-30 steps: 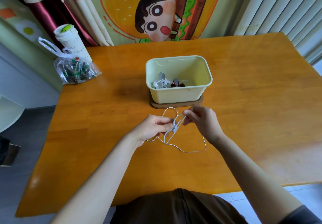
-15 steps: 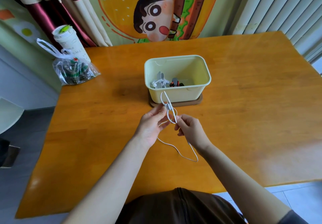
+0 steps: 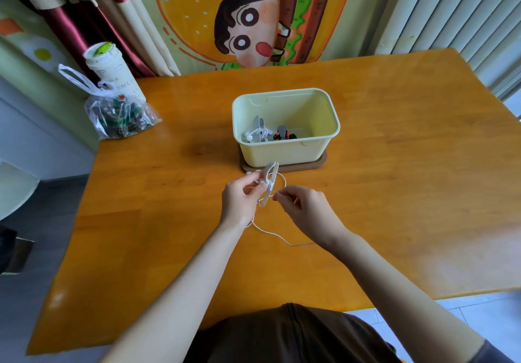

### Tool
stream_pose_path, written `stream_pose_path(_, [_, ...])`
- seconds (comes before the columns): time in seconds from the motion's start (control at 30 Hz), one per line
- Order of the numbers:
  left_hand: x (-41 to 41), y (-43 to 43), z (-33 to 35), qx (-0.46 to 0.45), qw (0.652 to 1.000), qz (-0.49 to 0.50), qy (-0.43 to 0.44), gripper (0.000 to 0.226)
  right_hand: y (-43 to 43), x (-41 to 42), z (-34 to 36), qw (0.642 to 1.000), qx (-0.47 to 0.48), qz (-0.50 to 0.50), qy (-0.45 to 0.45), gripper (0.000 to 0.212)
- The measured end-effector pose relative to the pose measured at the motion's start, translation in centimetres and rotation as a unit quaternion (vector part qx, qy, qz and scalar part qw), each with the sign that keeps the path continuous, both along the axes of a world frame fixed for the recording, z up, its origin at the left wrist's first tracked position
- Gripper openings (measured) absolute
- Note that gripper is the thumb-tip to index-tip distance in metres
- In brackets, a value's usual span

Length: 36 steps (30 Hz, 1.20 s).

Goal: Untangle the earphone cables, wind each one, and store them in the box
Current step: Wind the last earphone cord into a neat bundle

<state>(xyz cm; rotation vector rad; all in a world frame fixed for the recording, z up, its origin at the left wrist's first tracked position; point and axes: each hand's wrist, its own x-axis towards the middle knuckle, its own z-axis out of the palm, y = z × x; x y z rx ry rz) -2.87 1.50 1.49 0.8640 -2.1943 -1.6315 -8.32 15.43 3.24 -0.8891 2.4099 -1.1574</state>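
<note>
Bearing a box (image 3: pixel 282 154), orange wooden table (image 3: pixel 400 170), cartoon curtain (image 3: pixel 253 21) behind

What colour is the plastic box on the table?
Pale yellow-green plastic box, seen best in the head view.

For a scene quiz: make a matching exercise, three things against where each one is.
Things:
1. box
2. plastic bag
3. earphone cable

Places:
a. pinched between the left hand and the right hand
b. on the brown base
c. at the far left edge of the table

Pairs: 1-b, 2-c, 3-a
</note>
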Motion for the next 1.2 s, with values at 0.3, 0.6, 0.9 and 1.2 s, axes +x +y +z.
stream_pose_path(0.3, [0.4,0.2,0.3,-0.083,0.986,-0.139,-0.044,0.029,1.5,-4.3,1.6,0.997,0.015,-0.03,0.07,0.013])
stream_pose_path(0.6, [1.0,0.0,1.8,0.153,0.966,-0.208,0.02,0.03,1.8,-5.5,1.1,0.998,-0.031,-0.05,0.021,0.009])
stream_pose_path(0.9, [-0.3,0.7,2.4,0.398,0.909,-0.073,0.1,0.022,0.0,-1.9,-0.2,0.98,-0.111,-0.079,-0.146,0.03])
stream_pose_path(1.2, [-0.6,1.0,2.0,0.413,0.903,0.074,0.089,0.016,-1.2,-0.1,-1.2,0.989,-0.054,-0.068,-0.121,0.036])
